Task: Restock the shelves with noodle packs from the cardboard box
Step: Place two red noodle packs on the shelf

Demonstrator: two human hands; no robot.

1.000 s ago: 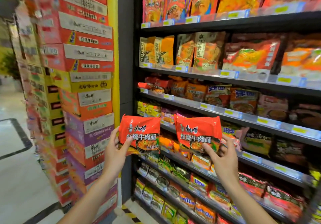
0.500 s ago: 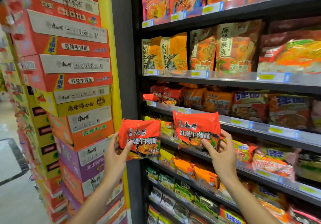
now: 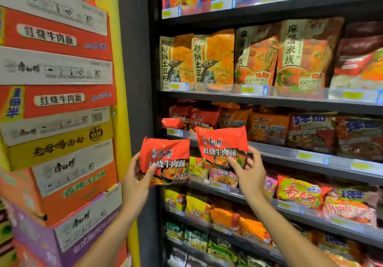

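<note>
While each hand carries its own red pack, the head view gives little margin for a slip: the left hand (image 3: 135, 180) grips the left noodle pack (image 3: 165, 160) by its lower left corner, thumb across the front, and the right hand (image 3: 249, 172) pinches the right noodle pack (image 3: 222, 148) along its bottom edge. Both packs hang in front of the shelf edge (image 3: 275, 149), not yet on it. Matching red packs (image 3: 204, 119) already crowd that row, and one loose pack (image 3: 173, 123) juts over the lip at the left; pushing a new pack in could likely knock it off. A thin one-edge hold on slick wrapping may also let a pack twist or drop, and the stacked cartons (image 3: 60, 100) stand close beside the left arm
</note>
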